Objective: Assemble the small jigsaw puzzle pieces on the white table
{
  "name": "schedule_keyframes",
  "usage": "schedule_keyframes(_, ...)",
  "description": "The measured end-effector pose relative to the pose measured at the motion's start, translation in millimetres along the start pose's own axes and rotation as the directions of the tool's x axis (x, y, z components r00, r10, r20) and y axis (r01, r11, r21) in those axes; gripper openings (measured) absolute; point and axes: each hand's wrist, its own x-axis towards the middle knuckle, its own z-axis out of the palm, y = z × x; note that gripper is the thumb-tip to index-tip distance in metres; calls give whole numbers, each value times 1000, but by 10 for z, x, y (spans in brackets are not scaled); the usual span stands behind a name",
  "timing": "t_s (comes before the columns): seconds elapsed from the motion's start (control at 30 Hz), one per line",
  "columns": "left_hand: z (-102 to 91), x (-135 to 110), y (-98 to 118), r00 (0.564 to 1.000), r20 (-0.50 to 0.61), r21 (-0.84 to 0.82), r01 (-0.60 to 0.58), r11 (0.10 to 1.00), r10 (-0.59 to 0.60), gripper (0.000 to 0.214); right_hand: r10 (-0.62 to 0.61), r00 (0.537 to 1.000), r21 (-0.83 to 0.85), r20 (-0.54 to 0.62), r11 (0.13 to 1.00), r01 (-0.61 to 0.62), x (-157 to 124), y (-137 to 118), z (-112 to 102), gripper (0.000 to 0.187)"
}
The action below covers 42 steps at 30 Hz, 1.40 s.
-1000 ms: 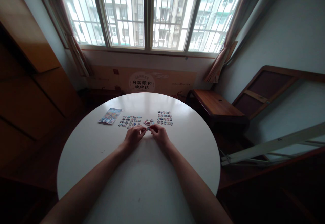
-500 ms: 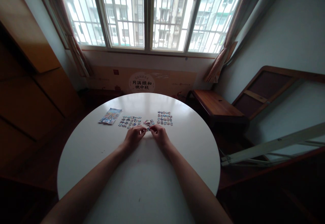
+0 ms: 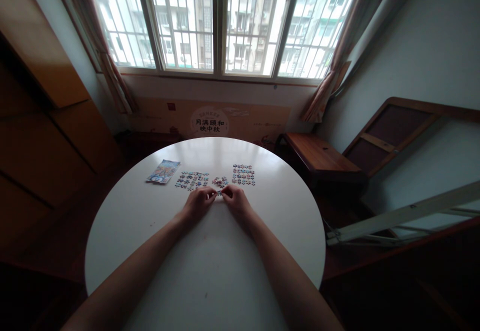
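Between my two hands is a small jigsaw puzzle piece (image 3: 219, 193), pinched at its left by my left hand (image 3: 199, 200) and at its right by my right hand (image 3: 234, 198). Whether it is one piece or two joined is too small to tell. Just beyond my fingertips lies a loose heap of puzzle pieces (image 3: 220, 181). Puzzle pieces in rows (image 3: 192, 180) lie to the left, partly behind my left hand. A neater block of rowed pieces (image 3: 243, 175) lies beyond my right hand.
A picture packet (image 3: 163, 171) lies at the far left of the round white table (image 3: 123, 231). A wooden bench (image 3: 318, 152) stands beyond the table's right edge. Behind are a printed cardboard panel (image 3: 240, 118) and a barred window (image 3: 217, 26).
Both hands stay almost in place, still pinching at the piece. The piece looks slightly tilted and lower than before.
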Motion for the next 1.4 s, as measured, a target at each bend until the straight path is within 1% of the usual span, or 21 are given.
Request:
schedule_keyframes(0.2,-5,9,1,1000,24,-22,3,1000,-2,16,1,1000,-26,15,1000,-1,-1,8,2,10)
schedule_keyframes(0.93,-4,2,8,999,23,-3,-22,1000,22,16,-4,1000,-40,19,999,5,-4,2,-7,10)
schedule_keyframes(1.4,4,0,13,999,32,18,5,1000,-6,17,-4,1000,-44,14,999,4,-5,-16,-15,10)
